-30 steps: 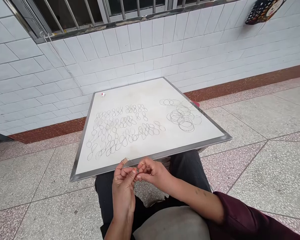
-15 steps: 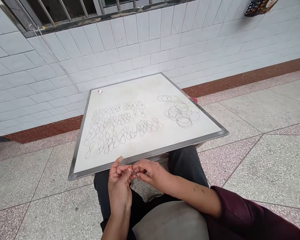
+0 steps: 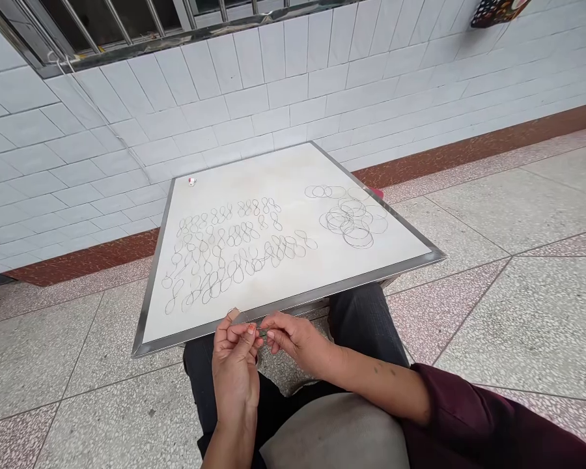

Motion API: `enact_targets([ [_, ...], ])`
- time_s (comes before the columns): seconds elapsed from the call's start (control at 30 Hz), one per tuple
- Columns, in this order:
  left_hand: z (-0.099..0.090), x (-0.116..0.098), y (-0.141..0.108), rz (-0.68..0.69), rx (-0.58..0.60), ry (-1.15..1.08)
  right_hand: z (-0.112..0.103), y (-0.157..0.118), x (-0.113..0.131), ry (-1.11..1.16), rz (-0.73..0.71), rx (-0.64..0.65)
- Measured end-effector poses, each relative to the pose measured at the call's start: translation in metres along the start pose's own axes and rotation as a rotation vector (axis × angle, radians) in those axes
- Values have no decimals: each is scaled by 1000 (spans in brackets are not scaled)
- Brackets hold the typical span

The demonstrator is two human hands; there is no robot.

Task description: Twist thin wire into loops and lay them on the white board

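My left hand is closed in a pinch at the table's near edge, palm turned up, with a tan wrap on one fingertip. Between its fingers is a thin wire, only faintly visible. My right hand pinches at the same wire, thumb against forefinger, close beside the left fingertips. Beyond the hands, rows of thin wires twisted into figure eights lie on the left half of the white table. A cluster of round wire loops overlaps on the right half.
A small red and white object sits at the table's far left corner. Metal trim runs along the table edge. Behind stands a white tiled wall with a barred window. My legs are under the near edge.
My right fingertips have shifted slightly right, a little apart from the left ones. Both hands keep their pinch. The whole view has moved slightly; the wires on the table lie as before.
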State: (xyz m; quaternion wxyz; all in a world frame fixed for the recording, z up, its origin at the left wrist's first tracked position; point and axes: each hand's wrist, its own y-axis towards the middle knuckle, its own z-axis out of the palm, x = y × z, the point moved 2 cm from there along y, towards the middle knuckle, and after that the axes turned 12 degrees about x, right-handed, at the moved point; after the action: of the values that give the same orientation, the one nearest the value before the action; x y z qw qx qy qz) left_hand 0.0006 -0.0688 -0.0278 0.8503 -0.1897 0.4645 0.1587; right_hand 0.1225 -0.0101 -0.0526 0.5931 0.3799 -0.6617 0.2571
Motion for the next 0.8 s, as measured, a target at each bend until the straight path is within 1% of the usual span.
enact_targets([
  [0.07,1,0,0,4,8,29,-2,-1,-1,-72,-16,-12],
  [0.17,3,1,-1,17,11,52,-4,-1,-2,-112,-39,-31],
  [0.33,1,6,1,25,27,35,-2,-1,-7,-55,-12,-34],
  [0.5,-4,10,2,-6,60,89,0,-3,-12,-85,-48,-14],
  [0.67,-6,12,5,-43,24,40,-1,-3,-20,-51,-38,-27],
  [0.8,-5,12,6,-22,23,50,-2,-2,-21,-54,-36,-38],
])
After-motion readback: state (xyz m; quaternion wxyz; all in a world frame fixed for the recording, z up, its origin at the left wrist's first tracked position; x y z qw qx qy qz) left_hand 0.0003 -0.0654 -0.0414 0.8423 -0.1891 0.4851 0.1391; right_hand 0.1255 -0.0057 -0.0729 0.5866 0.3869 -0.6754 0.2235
